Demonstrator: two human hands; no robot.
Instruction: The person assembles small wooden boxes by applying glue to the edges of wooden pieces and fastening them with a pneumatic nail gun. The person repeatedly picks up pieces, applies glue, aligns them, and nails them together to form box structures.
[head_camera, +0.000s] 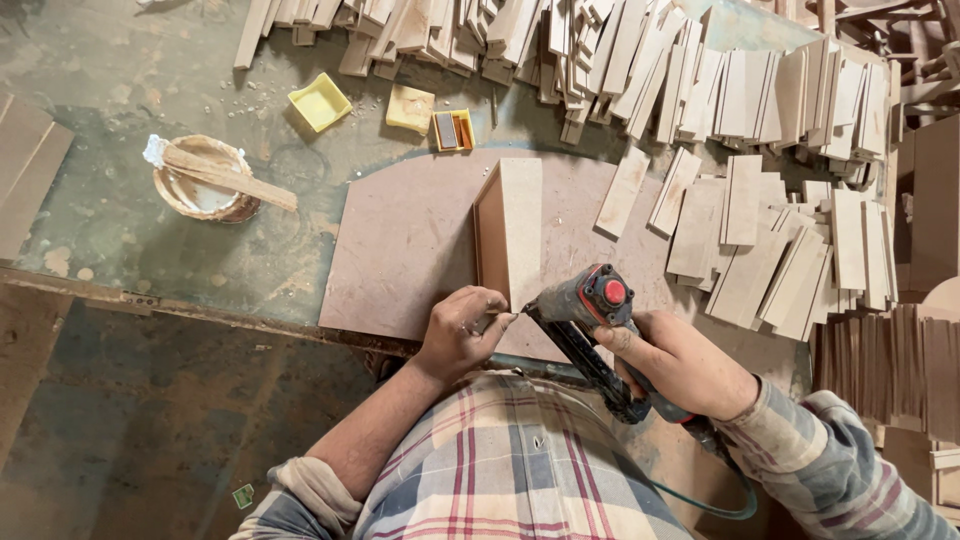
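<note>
At the far left of the worn green workbench (120, 220) sits a round glue-smeared bowl (200, 180) with a flat wooden stick (235, 180) laid across its rim. Farther right, at the far side, lie a small yellow plastic tray (319, 101), a pale wooden block (410, 108) and a small orange box (454, 129). A large brown fibreboard sheet (400, 250) covers the middle of the bench, and on it stands a small open box of thin wooden boards (510, 230) — its near end just in front of the person. The left hand (462, 330) has its fingers pinched together at that near end, touching the wood. Just to its right, the right hand (680, 365) is wrapped tight around a black pneumatic nail gun with a red cap (585, 310), its nose at the box's near corner. Cut wooden slats (760, 240) are heaped at the right and along the far edge.
</note>
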